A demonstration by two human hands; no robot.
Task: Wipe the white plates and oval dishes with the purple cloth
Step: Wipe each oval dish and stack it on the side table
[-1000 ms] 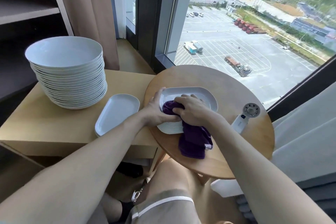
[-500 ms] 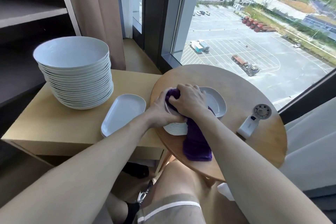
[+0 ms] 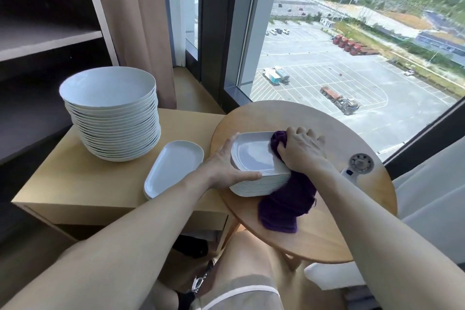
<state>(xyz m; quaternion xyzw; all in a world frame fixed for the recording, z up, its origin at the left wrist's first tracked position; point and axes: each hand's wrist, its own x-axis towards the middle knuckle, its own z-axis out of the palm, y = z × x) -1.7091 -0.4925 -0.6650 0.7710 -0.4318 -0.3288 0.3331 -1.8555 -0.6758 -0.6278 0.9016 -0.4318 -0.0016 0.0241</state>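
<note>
A person's right hand grips the bunched cloth and presses it on the far right corner of the top dish of a stack on the round table. The cloth's loose end trails below the wrist, down the stack's side. The left hand, fingers straight and holding nothing, braces the stack's near left corner. Just left of that hand lie 1 or 2 dishes on the side table, with a tall pile of plates beyond. The wipe of this dish appears under way. The next move likely calls for sweeping the cloth across the bare middle toward the left hand, which steadies the stack.
</note>
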